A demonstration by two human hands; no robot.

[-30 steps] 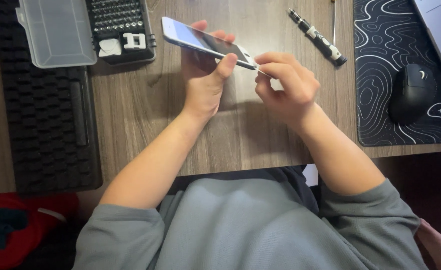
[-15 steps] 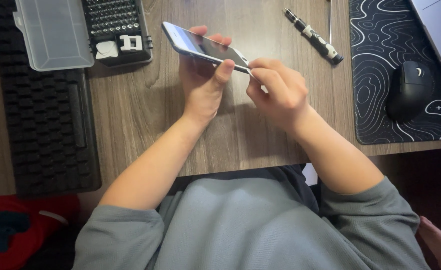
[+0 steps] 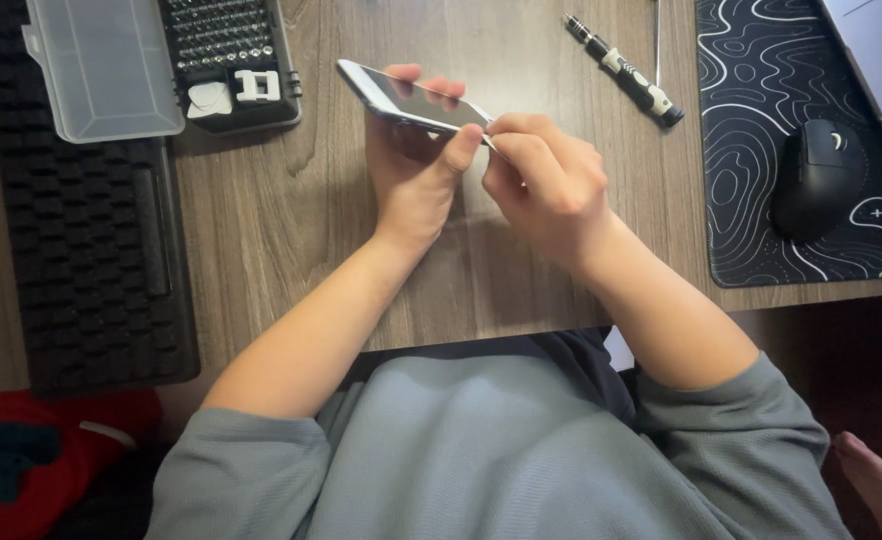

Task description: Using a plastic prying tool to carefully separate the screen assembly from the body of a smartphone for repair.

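Left hand (image 3: 416, 175) grips phone (image 3: 411, 100) tilted above bench (image 3: 521, 300); right hand (image 3: 546, 185) pinched closed at near-right corner (tool hidden). Step: working edge; steady support needed.

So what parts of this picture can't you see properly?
Head view:
- What the right hand pinches at the phone edge: hidden by its fingers.
- Phone's underside: covered by the left hand.
- Bits in the screwdriver kit: too small.
- Laptop: cut off by the edge.

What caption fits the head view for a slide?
Left hand holds a phone above a wooden desk while the right hand pinches at its end; screwdriver lies nearby.
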